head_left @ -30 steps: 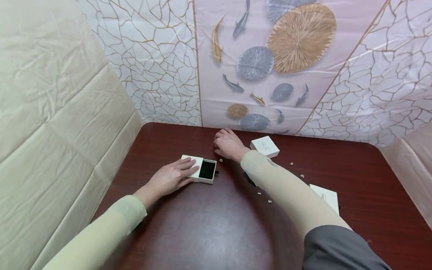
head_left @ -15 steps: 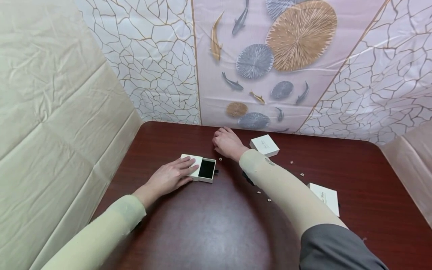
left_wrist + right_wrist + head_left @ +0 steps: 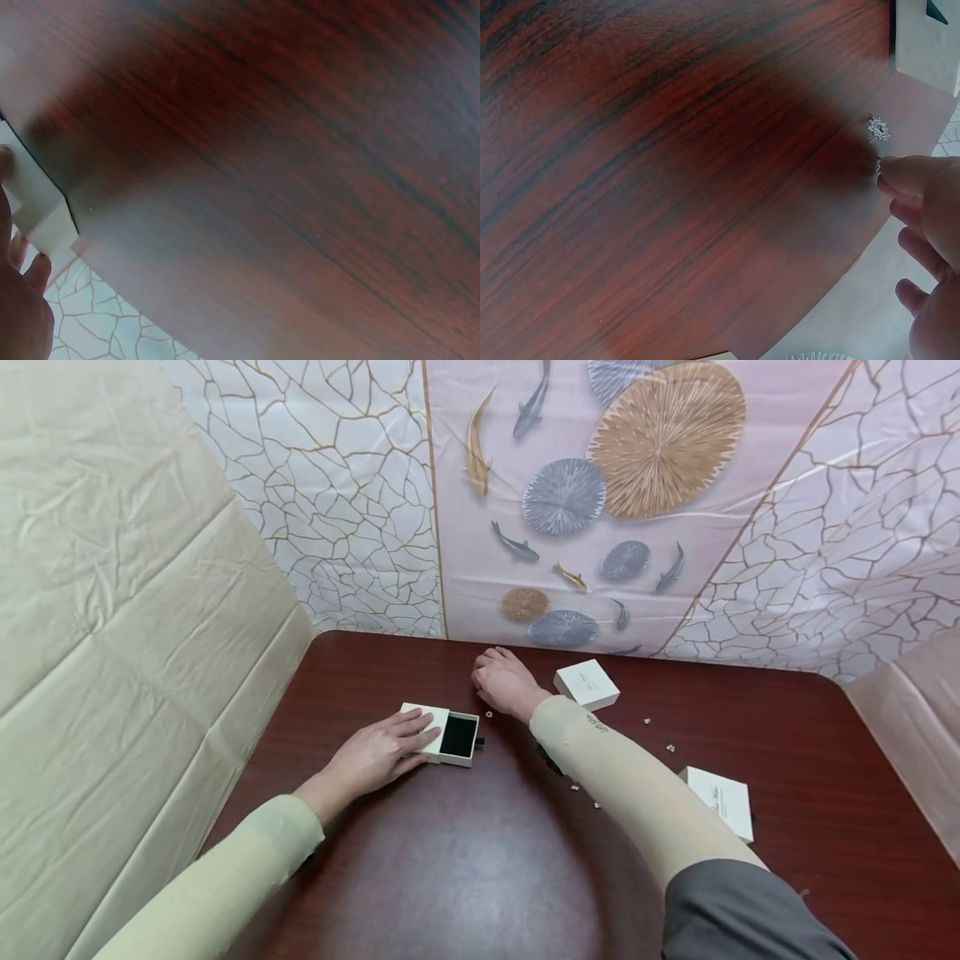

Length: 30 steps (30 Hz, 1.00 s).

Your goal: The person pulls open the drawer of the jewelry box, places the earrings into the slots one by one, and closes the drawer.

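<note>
My left hand (image 3: pixel 375 750) rests on a small white drawer-style jewelry box (image 3: pixel 463 758), with fairly straight fingers across its sleeve. The drawer is partly out to the right and shows a black lining (image 3: pixel 458 737). In the left wrist view, part of the hand (image 3: pixel 22 311) and the white box (image 3: pixel 45 202) show at the left edge. Beyond the box, my right hand (image 3: pixel 506 681) pinches a tiny silver earring (image 3: pixel 879 167), mostly hidden by the fingertips. A matching flower-like silver earring (image 3: pixel 879 129) lies on the table beside them.
A closed white box (image 3: pixel 588 685) sits behind my right wrist, and another (image 3: pixel 723 802) is partly behind the right forearm. Several small earrings lie on the dark wood table (image 3: pixel 420 877), two right of the arm (image 3: pixel 647 721). Cloth walls (image 3: pixel 367 510) border the table.
</note>
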Motion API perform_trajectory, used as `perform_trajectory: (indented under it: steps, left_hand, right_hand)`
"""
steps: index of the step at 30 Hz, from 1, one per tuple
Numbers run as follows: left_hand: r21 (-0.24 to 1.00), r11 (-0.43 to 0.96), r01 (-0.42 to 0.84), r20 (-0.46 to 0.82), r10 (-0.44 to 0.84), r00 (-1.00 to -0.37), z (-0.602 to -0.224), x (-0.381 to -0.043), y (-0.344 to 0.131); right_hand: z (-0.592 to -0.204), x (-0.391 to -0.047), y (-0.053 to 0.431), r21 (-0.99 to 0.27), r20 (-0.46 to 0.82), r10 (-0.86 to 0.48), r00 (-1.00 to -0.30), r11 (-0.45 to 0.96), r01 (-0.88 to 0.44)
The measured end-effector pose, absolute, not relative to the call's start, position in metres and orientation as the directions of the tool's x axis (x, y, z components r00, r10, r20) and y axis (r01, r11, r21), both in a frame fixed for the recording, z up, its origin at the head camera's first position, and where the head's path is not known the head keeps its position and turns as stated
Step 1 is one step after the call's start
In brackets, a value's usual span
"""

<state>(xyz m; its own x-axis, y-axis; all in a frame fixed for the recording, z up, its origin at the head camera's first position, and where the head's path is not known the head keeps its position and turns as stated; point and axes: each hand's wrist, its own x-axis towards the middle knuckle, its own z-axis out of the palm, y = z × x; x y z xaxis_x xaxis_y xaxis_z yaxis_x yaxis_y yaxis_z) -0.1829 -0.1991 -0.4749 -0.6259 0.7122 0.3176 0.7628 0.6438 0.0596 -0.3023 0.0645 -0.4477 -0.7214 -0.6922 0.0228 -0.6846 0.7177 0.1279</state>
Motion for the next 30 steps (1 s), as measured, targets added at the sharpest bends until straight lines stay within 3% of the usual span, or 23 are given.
perform_trajectory:
  steps: [7, 17, 30]
  left_hand:
    - [0.064, 0.648, 0.759, 0.316, 0.708, -0.631, -0.475, -0.182, -0.199]
    - [0.067, 0.658, 0.750, 0.303, 0.703, -0.644, -0.475, -0.181, -0.200]
    - [0.080, 0.648, 0.757, 0.342, 0.696, -0.632, -0.480, -0.182, -0.201]
  right_hand:
    - [-0.448, -0.303, 0.069, 0.082, 0.077, -0.703, -0.707, 0.711, -0.698]
    - [-0.427, -0.290, 0.080, -0.200, 0.208, -0.687, -0.696, 0.667, -0.718]
    - [-0.407, -0.264, 0.080, -0.431, 0.183, -0.702, -0.688, 0.572, -0.698]
